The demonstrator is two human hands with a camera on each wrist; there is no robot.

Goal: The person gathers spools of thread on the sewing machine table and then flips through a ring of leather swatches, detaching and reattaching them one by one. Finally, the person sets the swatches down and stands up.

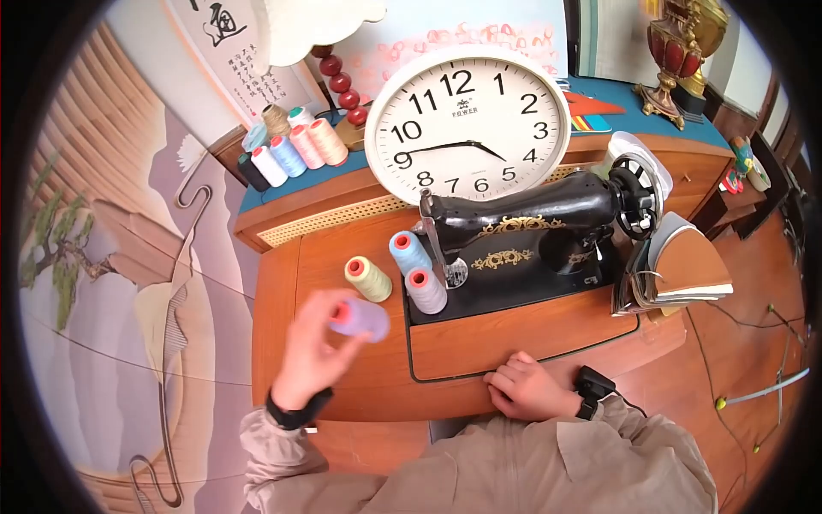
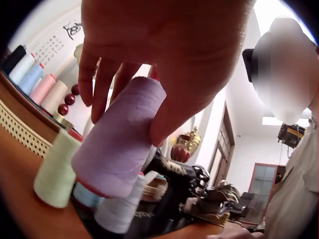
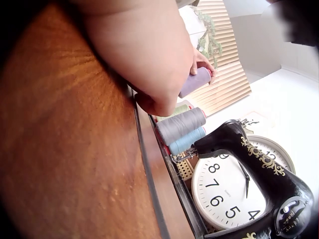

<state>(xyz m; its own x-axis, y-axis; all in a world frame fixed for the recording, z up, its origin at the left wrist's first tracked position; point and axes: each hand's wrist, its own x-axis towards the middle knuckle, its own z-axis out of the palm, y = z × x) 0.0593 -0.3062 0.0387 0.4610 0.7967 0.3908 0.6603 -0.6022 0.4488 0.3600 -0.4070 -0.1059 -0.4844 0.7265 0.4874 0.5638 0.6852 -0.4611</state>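
Observation:
A purple thread cone is gripped between the thumb and fingers of the left hand, tilted and held off the table. In the left wrist view the purple cone hangs below the left hand. Just beyond it a pale green cone stands on the wood, with a blue cone and a grey-lilac cone beside the sewing machine. The right hand rests at the table's front edge, fingers loosely bent, holding nothing visible.
A large wall clock leans behind the machine. Several thread cones stand on the blue-topped shelf at the back left. Fabric sample books are right of the machine. Bare wood lies between the machine and the right hand.

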